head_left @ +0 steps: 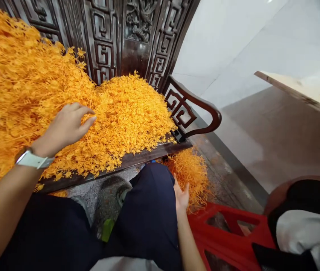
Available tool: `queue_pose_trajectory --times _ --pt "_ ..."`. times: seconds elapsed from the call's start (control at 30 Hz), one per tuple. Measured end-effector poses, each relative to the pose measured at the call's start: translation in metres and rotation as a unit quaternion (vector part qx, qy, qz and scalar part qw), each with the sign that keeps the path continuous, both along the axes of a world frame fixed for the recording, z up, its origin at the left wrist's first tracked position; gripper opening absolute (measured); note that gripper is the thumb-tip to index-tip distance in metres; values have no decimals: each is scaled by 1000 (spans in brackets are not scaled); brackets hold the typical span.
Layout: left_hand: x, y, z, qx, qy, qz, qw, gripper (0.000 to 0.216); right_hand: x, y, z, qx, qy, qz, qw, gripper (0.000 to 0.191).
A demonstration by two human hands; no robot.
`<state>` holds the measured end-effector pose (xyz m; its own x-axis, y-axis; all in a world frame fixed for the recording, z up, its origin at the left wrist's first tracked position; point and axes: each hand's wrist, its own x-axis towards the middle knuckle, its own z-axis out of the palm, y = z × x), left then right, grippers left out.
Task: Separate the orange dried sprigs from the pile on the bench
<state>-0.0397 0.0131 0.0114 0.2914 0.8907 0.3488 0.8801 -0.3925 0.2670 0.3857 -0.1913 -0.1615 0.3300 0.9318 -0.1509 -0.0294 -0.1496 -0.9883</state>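
Dark navy cloth trousers (pixel 151 210) fill the foreground. Beyond, bright orange, flower-tipped stringy sprigs (pixel 133 113) lie heaped on a carved dark-wood bench (pixel 145 154). The left hand (pixel 73 122) is over them, empty, thumb apart from loosely curved fingers; the right hand (pixel 181 194), fingers parted, is beside the trousers, near a tangled orange bundle (pixel 195 173).

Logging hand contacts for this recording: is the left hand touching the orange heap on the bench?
Cannot tell. In the head view, the left hand overlaps the orange heap, but neither contact nor a gap shows plainly.
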Motion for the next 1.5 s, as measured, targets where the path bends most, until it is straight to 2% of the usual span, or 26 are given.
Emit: queue_pose_trajectory --times 0.07,0.17,0.3,0.37,0.43,0.5,0.6,0.67,0.73,0.8,0.87,0.97,1.07,1.13,1.2,1.27,1.33,1.4,1.5 --pt "4 7 -2 -2 27 6 1000 52 -12 12 9 -14 -38 22 999 77" --pt "11 8 -3 -6 48 28 998 59 -9 55 23 -4 -122 -5 992 55" --pt "12 5 -6 -1 43 67 997 60 11 98 18 28 -235 -78 969 42" --pt "9 7 -12 -12 39 88 995 59 12 105 14 40 -272 -85 958 37" --pt "2 14 -20 -30 31 98 994 50 -1 109 13 57 -286 -65 954 33" --pt "-6 23 -28 -36 11 93 995 33 -30 116 18 86 -282 -20 955 30" --pt "-15 30 -36 -21 -56 99 993 18 -97 140 35 137 -259 72 953 29" --pt "-17 30 -36 -15 -90 106 990 16 -146 166 52 168 -242 124 948 31" --pt "-17 28 -33 -26 -83 106 991 19 -189 195 70 194 -227 170 939 36" --pt "-17 25 -29 -39 -58 105 992 22 -217 217 85 202 -242 217 924 41" --pt "-18 23 -27 -46 -39 113 992 26 -227 223 90 193 -303 259 897 40" --pt "-18 19 -25 -40 -30 123 991 33 -215 200 79 101 -430 251 861 44" --pt "-13 8 -16 -11 -30 110 993 39 -196 160 53 -20 -496 253 831 60" --pt "-6 -2 -6 3 -30 104 994 43 -192 140 35 -40 -511 295 806 73" --pt "2 -13 3 -15 -32 91 995 43 -195 131 19 -41 -537 302 787 71" --pt "8 -22 7 -68 -23 41 997 43 -201 133 7 -43 -574 270 772 56" --pt "12 -29 3 -134 15 -28 990 40 -204 144 1 -37 -603 246 758 47" --pt "15 -32 -7 -190 73 -78 976 35 -204 161 -1 -19 -621 246 744 43" --pt "16 -28 -26 -249 137 -99 954 36 -202 194 2 -5 -636 254 729 38"
